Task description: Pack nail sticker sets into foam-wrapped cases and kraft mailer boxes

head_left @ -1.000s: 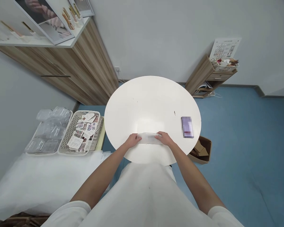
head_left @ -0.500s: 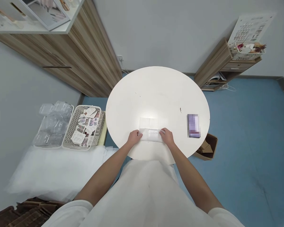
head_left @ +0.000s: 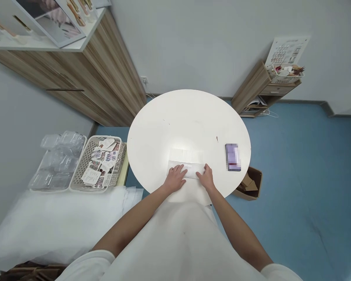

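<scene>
A thin, whitish, translucent sheet [head_left: 185, 155] lies near the front edge of the round white table. Its near part is folded into a flat strip [head_left: 190, 168]; what is inside the fold, if anything, I cannot make out. My left hand [head_left: 174, 179] rests palm down on the left part of the strip, fingers spread. At the strip's right end, my right hand [head_left: 206, 178] grips the edge between thumb and fingers.
On the table's right lies a purple, pixelated object [head_left: 233, 157]. A cardboard box [head_left: 256, 181] stands below that side. To the left are a white basket of printed cards [head_left: 73, 183], clear plastic boxes [head_left: 60, 162] and a stack of white sheets [head_left: 61, 218].
My left hand has left the strip's left end and now lies spread on top of it. The right hand keeps to the right end. The camera view has shifted slightly.
</scene>
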`<state>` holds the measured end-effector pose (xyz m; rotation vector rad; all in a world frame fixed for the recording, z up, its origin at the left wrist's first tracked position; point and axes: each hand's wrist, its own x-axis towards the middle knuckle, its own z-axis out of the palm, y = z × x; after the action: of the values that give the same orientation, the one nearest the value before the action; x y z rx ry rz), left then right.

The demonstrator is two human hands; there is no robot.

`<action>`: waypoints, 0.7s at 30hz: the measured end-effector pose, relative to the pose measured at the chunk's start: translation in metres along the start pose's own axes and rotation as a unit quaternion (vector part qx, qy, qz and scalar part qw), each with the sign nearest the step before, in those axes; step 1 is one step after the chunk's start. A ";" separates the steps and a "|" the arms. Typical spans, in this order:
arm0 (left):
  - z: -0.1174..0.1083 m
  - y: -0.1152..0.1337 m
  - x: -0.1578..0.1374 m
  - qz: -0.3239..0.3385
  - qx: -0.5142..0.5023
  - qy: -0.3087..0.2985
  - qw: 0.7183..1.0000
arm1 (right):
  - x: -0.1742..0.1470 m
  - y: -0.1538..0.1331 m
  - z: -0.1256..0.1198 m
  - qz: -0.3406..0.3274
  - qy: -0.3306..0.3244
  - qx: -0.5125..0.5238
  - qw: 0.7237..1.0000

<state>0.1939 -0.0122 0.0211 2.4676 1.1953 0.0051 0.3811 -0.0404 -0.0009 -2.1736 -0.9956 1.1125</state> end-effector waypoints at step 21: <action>0.016 0.013 -0.017 0.046 -0.027 -0.042 0.998 | -0.046 0.013 0.003 -0.021 0.016 0.071 0.997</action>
<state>0.1959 -0.0375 0.0136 2.4478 1.0327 -0.0390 0.3654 -0.0837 0.0103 -2.0435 -0.9155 1.0922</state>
